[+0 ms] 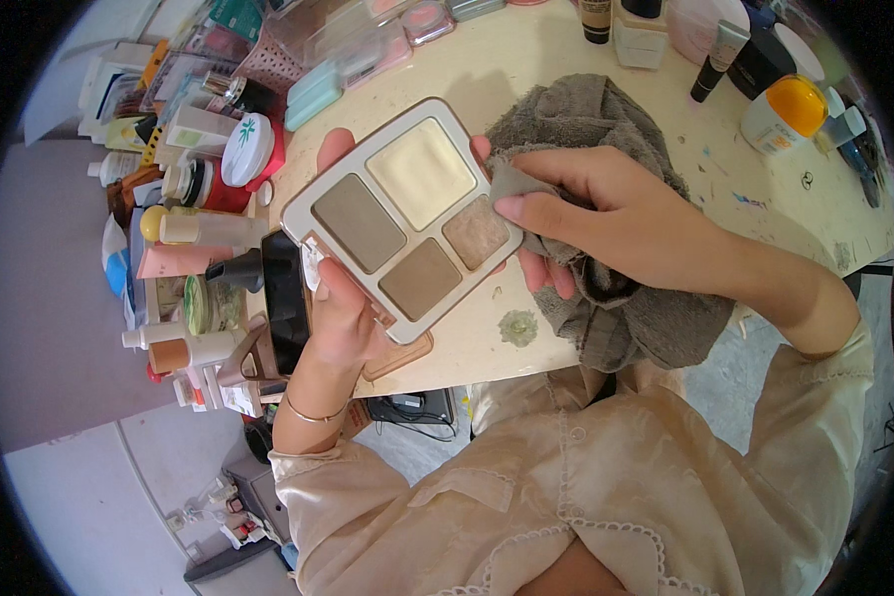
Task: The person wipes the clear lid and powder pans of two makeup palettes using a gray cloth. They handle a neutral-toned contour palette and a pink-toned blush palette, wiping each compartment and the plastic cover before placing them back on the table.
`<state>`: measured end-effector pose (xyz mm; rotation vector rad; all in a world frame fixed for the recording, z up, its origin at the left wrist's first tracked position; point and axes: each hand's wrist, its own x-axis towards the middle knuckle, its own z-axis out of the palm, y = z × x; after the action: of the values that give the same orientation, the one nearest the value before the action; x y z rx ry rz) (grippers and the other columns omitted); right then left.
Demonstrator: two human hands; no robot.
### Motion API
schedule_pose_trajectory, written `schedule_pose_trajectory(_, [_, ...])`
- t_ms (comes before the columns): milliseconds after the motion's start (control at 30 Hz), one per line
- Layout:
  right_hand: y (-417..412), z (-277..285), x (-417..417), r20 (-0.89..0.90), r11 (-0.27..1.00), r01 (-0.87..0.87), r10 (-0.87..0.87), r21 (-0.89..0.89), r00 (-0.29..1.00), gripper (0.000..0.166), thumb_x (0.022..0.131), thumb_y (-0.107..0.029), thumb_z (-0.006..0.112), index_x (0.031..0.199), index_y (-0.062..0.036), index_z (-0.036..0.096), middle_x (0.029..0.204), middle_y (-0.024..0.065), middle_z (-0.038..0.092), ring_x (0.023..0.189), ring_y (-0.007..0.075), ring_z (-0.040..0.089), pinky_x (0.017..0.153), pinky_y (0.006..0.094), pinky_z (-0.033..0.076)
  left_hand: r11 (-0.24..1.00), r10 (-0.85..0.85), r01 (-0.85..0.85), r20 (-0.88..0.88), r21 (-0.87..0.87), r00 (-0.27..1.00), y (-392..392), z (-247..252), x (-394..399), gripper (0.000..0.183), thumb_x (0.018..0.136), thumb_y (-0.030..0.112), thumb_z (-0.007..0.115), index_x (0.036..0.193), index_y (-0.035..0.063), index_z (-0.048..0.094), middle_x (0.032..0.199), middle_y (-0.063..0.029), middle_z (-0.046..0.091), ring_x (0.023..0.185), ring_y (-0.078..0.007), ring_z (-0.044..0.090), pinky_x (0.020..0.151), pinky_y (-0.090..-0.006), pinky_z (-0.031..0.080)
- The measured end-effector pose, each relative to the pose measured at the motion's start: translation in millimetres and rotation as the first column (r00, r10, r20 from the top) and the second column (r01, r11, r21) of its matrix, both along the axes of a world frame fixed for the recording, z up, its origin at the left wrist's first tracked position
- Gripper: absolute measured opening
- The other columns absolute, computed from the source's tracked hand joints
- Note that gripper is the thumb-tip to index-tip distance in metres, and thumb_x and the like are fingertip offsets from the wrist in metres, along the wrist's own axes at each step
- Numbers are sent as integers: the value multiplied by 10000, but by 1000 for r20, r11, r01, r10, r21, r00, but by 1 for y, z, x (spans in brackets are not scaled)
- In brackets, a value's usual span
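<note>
My left hand [350,313] holds a makeup palette [410,220] from below and behind, tilted, with its four pans facing me: one large pale cream, two matte brown and a small shimmery one. In my right hand [603,208] is a bunched grey-brown terry towel [633,320]. A fold of it, pinched between thumb and fingers, lies against the palette's right edge beside the shimmery pan. The rest of the towel spreads over the table and hangs past its near edge. Behind the palette, a flat tan case or lid [398,357] lies partly hidden at the table's front edge.
On the table [752,238], crowded bottles, tubes and jars stand at the left, around a white-lidded jar [247,149] and a black tray [287,298]. A mint case [313,93] lies beyond the palette. At the back right are a foundation bottle [641,37], a small tube [719,59] and an orange-capped bottle [786,112].
</note>
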<state>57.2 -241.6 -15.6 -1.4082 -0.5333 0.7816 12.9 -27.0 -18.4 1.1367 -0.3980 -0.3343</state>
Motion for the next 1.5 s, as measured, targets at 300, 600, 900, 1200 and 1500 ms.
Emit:
schedule_pose_trajectory(300, [0, -5, -1, 24, 997, -17, 15, 76, 1000, 161, 932, -105, 486, 1049, 7, 489, 789, 46, 612, 636, 61, 526, 591, 210, 418, 998, 49, -52, -74, -42, 996, -2, 1, -1, 770, 814, 599, 550, 1430, 433, 119, 1510, -148, 99, 1352, -371, 221, 951, -553, 431])
schedule_pose_trajectory(600, [-2, -6, -2, -20, 979, 29, -26, 202, 999, 245, 929, -225, 487, 932, 7, 567, 747, 34, 618, 620, 77, 546, 548, 218, 428, 998, -42, 38, -102, -48, 994, 1, 6, 5, 722, 795, 595, 581, 1401, 474, 208, 1503, -151, 139, 1326, -358, 273, 971, -572, 389])
schedule_pose_trajectory(900, [2, -7, -2, 14, 987, 4, -6, 159, 1000, 242, 941, -232, 493, 962, 2, 554, 744, 32, 614, 610, 81, 543, 560, 212, 429, 999, 42, -40, -58, 32, 997, -1, 6, 1, 739, 766, 613, 603, 1393, 476, 236, 1497, -146, 164, 1335, -346, 266, 988, -561, 378])
schedule_pose_trajectory(1200, [2, -8, -4, 29, 969, 15, -22, 247, 999, 202, 910, -131, 534, 1037, 26, 529, 850, 51, 624, 707, 79, 543, 645, 228, 463, 991, 109, -109, -4, 77, 994, -1, 5, 2, 765, 752, 640, 597, 1392, 487, 208, 1499, -137, 155, 1344, -332, 259, 987, -541, 393])
schedule_pose_trajectory(1500, [1, -9, 0, -83, 936, 38, -9, 349, 996, 243, 953, -224, 474, 988, 3, 552, 848, 49, 620, 699, 78, 543, 647, 216, 467, 975, 216, -219, 66, 42, 974, -2, -1, 1, 968, 679, 537, 733, 1440, 356, 163, 1477, -143, 194, 1317, -347, 304, 998, -528, 396])
